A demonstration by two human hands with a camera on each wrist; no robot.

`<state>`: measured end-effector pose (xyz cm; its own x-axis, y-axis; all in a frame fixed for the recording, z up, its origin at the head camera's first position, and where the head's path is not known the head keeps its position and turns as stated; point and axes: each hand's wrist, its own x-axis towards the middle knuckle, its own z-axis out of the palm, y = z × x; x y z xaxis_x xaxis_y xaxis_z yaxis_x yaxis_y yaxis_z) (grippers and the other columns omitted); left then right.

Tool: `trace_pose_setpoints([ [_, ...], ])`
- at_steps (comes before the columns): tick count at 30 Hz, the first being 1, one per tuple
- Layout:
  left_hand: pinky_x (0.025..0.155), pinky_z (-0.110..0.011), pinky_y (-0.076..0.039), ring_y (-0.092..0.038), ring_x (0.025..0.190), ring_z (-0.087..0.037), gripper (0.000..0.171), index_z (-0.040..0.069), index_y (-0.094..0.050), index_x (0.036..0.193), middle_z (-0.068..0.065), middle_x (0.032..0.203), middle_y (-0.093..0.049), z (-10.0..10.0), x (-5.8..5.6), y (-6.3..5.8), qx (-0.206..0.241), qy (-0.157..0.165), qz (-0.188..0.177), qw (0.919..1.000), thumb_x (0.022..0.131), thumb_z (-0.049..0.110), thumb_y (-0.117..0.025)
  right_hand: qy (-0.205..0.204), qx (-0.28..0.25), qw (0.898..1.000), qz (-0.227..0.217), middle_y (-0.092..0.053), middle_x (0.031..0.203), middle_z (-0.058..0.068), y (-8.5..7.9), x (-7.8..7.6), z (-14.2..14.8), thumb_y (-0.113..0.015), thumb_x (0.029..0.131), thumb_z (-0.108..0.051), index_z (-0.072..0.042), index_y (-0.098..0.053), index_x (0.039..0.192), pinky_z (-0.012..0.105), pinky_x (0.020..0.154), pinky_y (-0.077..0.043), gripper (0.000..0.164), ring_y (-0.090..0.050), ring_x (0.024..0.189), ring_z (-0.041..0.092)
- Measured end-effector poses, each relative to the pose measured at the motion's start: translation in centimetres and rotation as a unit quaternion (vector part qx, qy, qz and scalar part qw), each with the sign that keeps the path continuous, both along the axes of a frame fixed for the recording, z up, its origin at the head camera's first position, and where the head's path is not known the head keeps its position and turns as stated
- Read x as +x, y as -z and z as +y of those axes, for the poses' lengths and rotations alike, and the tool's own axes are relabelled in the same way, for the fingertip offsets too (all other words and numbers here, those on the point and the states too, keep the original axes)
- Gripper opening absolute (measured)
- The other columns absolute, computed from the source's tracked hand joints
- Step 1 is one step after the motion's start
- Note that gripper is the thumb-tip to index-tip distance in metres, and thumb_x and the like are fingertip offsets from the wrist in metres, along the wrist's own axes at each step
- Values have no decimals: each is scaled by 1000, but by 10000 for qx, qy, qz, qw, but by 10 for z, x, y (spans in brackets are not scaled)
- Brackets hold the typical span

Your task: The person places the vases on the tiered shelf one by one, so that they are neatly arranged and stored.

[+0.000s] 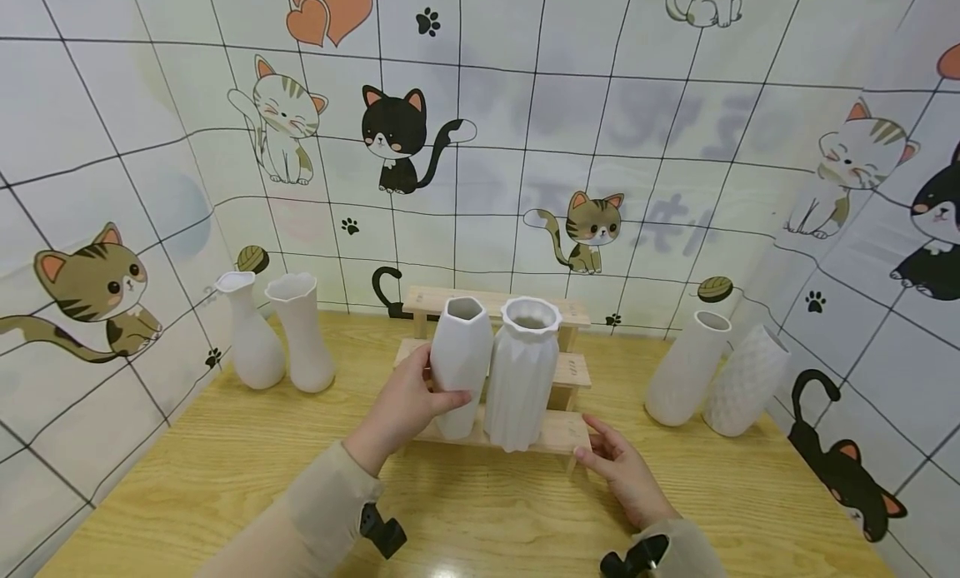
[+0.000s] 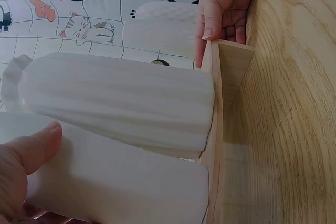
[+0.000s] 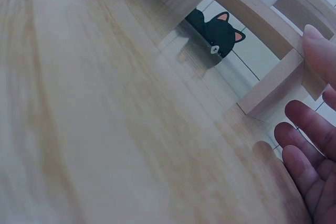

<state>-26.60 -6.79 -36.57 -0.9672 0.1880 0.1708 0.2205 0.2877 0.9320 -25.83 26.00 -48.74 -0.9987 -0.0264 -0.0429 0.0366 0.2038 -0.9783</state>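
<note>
My left hand [image 1: 408, 407] grips a white faceted vase [image 1: 459, 361] with a polygonal mouth, the thumb across its front. It stands on the lowest step of a wooden stepped rack [image 1: 561, 433]. Close on its right, on the same step, is a white fluted vase [image 1: 522, 378] with a ruffled rim. My right hand [image 1: 622, 470] holds the right end of that step between thumb and index finger. In the right wrist view, the thumb [image 3: 321, 53] lies at the step's corner, while the other fingers [image 3: 302, 145] curl loosely below, beside the rack's leg.
On the left of the wooden table [image 1: 480, 511] stand two white vases, a bulbous one [image 1: 255, 345] and a wavy-rimmed one [image 1: 303, 336]. At right are a smooth white vase [image 1: 686, 370] and a diamond-textured one [image 1: 746, 382]. A cat-print backdrop [image 1: 495, 145] encloses the back and sides.
</note>
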Motion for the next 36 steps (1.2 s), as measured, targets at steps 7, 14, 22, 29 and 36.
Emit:
trace_pose_setpoints([
  [7,91,-49,-48,-55,113,-27,81,16,-40,141,-6,127,-53,-7,3,2,121,200,-126,9996,73,13,-85,-9,-9,10000,-3,-59,120,14,0,1,1,-70,90,-19,-11,-38,148,31,88,-42,67,-53,105,21],
  [14,100,-53,-40,-44,128,-33,92,12,-29,150,-12,143,-43,-29,6,2,-163,268,-522,9981,76,16,-83,40,-35,10000,-37,-60,119,14,1,0,-1,-71,89,-21,-13,-39,147,32,88,-42,67,-53,105,22],
  [22,96,-51,-42,-40,128,-35,74,11,-33,148,-14,145,-40,-67,-1,5,-253,-360,-418,9982,87,29,-72,64,-53,10000,-27,-59,119,14,-2,2,-2,-71,88,-20,-11,-39,147,31,87,-42,68,-54,103,20],
  [29,97,-48,-41,-38,128,-34,77,7,-30,149,-15,145,-38,-110,-10,12,-20,-1425,-302,9893,90,41,-67,132,15,9999,-90,-59,118,13,-2,3,-2,-71,89,-19,-11,-38,147,32,87,-41,68,-53,103,19],
  [36,94,-42,-41,-40,124,-32,74,4,-27,149,-18,143,-38,-147,-23,21,204,-2517,-166,9674,94,39,-61,170,28,9998,-121,-59,118,13,-3,2,-2,-71,89,-19,-11,-37,148,33,87,-41,68,-53,103,20],
])
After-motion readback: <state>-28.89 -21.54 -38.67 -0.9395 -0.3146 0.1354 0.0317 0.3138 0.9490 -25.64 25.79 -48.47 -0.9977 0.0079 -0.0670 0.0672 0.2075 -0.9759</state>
